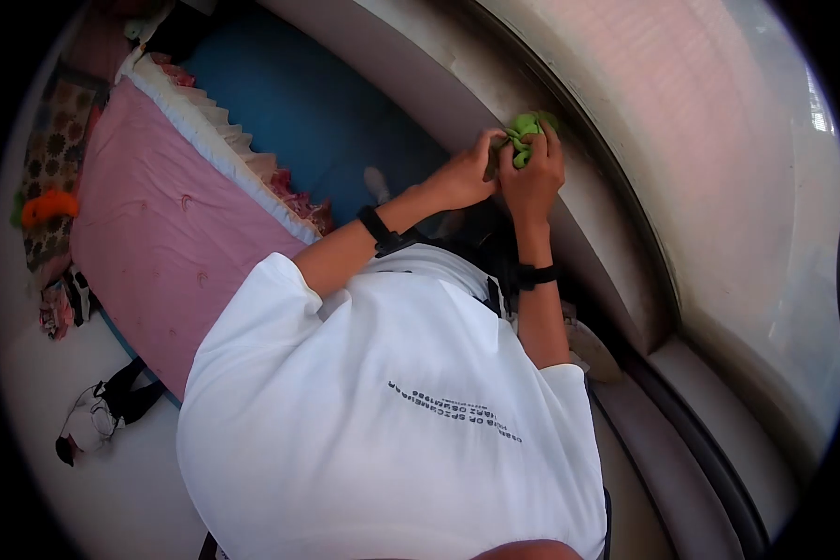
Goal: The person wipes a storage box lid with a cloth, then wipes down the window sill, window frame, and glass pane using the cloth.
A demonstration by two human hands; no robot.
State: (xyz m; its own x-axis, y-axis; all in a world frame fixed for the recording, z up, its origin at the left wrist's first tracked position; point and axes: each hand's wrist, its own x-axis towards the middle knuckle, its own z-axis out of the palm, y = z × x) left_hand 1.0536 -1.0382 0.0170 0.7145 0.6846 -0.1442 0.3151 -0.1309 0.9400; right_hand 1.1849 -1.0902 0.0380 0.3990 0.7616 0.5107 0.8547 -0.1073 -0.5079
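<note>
A bright green bundle with rounded, leaf-like lobes (525, 131) is held up in front of me, beside the window ledge; its exact kind I cannot make out. My right hand (535, 175) is closed around it from the near side, fingers curled over the top. From the left, my left hand (465, 179) meets it, thumb and fingertips pinched at its left edge. Part of the bundle is hidden behind the fingers. Each wrist wears a dark band, the left one (383, 231) and the right one (538, 275).
To the left lies a bed with a pink quilt (173, 219) and a frilled white edge, next to a blue surface (289, 89). A window (719, 168) with a ledge (583, 201) runs along the right. An orange item (49, 208) and clothing (98, 411) lie farther left.
</note>
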